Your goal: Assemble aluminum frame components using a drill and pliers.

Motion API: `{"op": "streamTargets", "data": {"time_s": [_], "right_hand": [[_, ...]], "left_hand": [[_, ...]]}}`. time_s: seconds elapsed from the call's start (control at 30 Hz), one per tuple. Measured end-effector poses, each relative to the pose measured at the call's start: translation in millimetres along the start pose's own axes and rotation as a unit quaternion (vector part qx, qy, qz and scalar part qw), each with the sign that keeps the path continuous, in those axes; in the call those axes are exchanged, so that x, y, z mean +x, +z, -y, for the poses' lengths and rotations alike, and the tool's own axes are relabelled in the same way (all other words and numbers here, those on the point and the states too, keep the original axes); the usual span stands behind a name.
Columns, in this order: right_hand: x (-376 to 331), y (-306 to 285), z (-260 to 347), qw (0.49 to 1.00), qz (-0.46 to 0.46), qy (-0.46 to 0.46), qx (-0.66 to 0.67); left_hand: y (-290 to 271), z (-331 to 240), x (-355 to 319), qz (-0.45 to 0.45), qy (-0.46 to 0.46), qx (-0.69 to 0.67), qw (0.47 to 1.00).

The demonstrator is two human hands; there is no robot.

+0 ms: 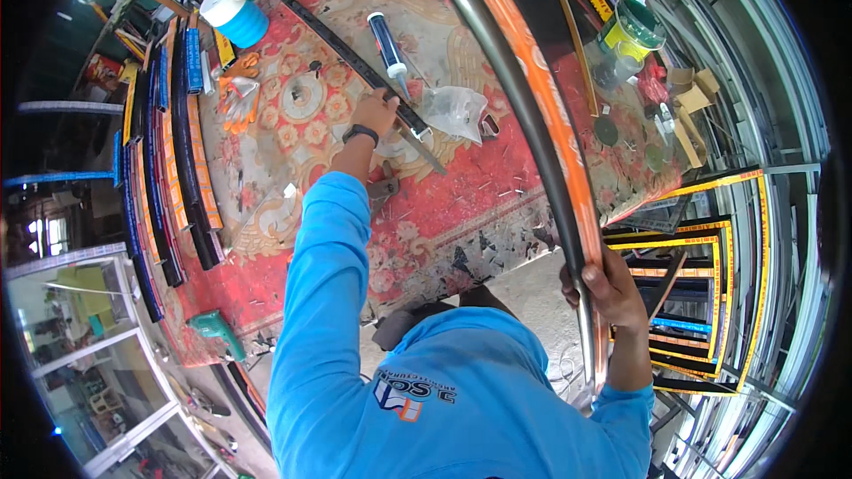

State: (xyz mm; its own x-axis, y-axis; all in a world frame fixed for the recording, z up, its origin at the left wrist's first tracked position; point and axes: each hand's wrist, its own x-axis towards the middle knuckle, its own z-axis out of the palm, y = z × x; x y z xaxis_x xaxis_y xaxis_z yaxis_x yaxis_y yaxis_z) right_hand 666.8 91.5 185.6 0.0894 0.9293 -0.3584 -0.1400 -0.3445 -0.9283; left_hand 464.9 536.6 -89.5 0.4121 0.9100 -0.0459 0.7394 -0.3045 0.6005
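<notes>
Two hands were busy, well apart. The right hand point(612, 288) was clamped on the lower edge of a large orange-taped frame point(555, 137), tilted up over the table's right side. It looked long, stiff and awkward rather than heavy, best gripped along its bare rail. The left hand point(377, 109), wearing a dark wristband, reached out to a long black strip point(355, 62) on the table; its fingers seemed closed on it, though I could not tell for sure. A sealant tube point(388, 44) lay just beside. The red patterned cloth point(444, 213) was littered with scraps, and stacked frames point(701, 293) crowded the workshop.
</notes>
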Motion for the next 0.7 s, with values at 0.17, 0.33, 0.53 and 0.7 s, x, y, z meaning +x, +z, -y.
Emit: {"op": "streamTargets", "data": {"time_s": [0.17,0.33,0.53,0.7], "right_hand": [[-14.6,-37.9,-14.0,0.999,-0.038,0.024,-0.001],[-16.1,-59.0,-11.7,0.998,-0.057,0.011,-0.011],[8.4,-68.5,10.4,1.0,0.016,0.006,-0.022],[15.2,-68.5,15.1,0.999,0.026,0.015,-0.022]], "left_hand": [[0.5,25.3,29.8,0.036,-0.013,0.065,0.997],[-7.4,-0.9,28.5,0.026,-0.05,0.109,0.992],[0.8,68.9,17.0,-0.257,-0.191,-0.354,0.879],[-58.9,2.1,-36.9,-0.085,-0.196,-0.63,0.746]]}}
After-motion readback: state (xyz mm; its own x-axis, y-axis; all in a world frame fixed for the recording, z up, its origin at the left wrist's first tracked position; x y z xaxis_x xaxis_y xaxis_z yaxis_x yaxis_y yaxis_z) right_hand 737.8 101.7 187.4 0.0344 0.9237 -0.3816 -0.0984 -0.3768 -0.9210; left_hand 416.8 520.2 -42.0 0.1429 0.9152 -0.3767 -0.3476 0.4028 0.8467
